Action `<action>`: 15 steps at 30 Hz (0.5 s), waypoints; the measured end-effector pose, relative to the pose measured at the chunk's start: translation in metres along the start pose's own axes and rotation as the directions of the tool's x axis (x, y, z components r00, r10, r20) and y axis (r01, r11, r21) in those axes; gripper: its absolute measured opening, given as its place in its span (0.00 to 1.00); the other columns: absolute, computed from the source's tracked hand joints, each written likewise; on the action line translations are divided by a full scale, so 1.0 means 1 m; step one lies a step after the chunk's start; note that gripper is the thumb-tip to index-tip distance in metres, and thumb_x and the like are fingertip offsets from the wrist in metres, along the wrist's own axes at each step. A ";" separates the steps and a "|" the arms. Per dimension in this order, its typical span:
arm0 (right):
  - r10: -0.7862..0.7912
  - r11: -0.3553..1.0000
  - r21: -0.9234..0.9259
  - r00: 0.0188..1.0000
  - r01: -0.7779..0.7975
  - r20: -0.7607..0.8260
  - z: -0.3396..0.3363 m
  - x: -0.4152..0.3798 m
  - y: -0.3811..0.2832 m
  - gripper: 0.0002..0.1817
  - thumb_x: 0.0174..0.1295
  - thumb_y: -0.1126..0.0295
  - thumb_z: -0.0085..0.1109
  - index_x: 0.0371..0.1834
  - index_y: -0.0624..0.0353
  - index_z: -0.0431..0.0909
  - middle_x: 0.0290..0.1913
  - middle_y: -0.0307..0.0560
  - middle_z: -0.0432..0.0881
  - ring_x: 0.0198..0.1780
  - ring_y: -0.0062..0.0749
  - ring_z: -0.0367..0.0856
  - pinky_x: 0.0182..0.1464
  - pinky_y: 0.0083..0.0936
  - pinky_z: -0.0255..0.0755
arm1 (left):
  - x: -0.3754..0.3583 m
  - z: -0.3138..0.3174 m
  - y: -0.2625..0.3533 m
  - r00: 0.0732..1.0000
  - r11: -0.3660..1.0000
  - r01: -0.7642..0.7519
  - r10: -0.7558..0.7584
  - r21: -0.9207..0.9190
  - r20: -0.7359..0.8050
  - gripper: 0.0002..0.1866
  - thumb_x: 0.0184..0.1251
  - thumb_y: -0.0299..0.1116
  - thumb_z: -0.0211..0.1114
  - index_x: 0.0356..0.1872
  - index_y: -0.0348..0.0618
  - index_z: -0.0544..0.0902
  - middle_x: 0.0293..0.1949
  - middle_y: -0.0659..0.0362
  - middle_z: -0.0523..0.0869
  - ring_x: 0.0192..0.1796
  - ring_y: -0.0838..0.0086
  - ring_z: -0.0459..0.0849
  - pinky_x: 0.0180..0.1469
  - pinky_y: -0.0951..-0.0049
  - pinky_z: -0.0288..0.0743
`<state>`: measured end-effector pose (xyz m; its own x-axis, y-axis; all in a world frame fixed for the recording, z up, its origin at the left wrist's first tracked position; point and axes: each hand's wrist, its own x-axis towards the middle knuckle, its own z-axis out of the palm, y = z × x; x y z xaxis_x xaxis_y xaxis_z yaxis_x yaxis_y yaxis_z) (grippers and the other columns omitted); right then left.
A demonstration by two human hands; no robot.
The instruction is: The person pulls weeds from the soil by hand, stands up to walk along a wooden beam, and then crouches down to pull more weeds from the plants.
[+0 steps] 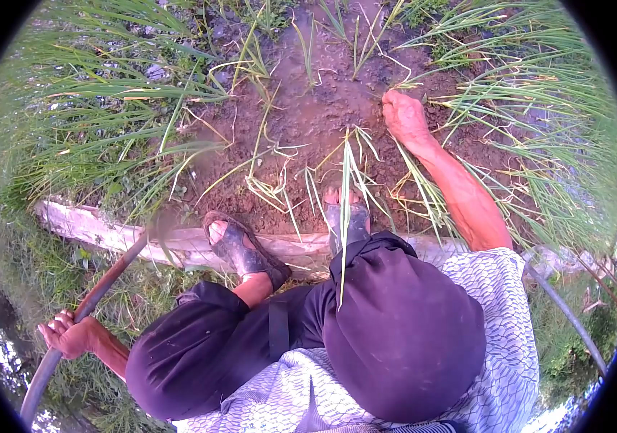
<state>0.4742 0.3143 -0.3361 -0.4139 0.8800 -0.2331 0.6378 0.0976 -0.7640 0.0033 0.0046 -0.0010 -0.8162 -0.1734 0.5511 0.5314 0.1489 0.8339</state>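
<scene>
My left hand (70, 335) is at the lower left, its fingers wrapped round a curved pole (110, 278), brownish higher up and grey lower down. My right hand (403, 119) reaches down to the wet soil (330, 108), fingers curled closed. Whatever it grips is hidden, though a thin pale strand shows just above the knuckles. Beside it grow long green onion-like plants (517, 94). A loose onion-like plant (348, 180) hangs across my foot and knee, and more lie limp on the soil.
Dense green leaves (99, 94) fill the left side of the bed. A pale strip (113, 234) edges the bed under my sandalled feet (240, 249). Another grey pole (568, 314) bends down at the right. Grass (41, 267) grows along the near side.
</scene>
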 end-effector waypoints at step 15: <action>-0.162 0.918 -0.378 0.984 0.123 -0.074 0.001 -0.001 0.026 0.07 0.60 0.69 0.51 0.39 0.57 0.76 0.31 0.57 0.79 0.35 0.55 0.80 0.36 0.43 0.75 | -0.004 0.001 0.005 1.000 0.999 0.021 -0.021 0.025 -0.006 0.12 0.68 0.28 0.57 0.23 0.46 0.68 0.16 0.67 0.58 0.14 0.80 0.59 0.17 0.77 0.59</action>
<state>0.4904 0.3151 -0.3563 -0.4628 0.8844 -0.0608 0.7798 0.3736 -0.5023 0.0090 0.0072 0.0009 -0.8258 -0.1823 0.5337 0.5082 0.1697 0.8443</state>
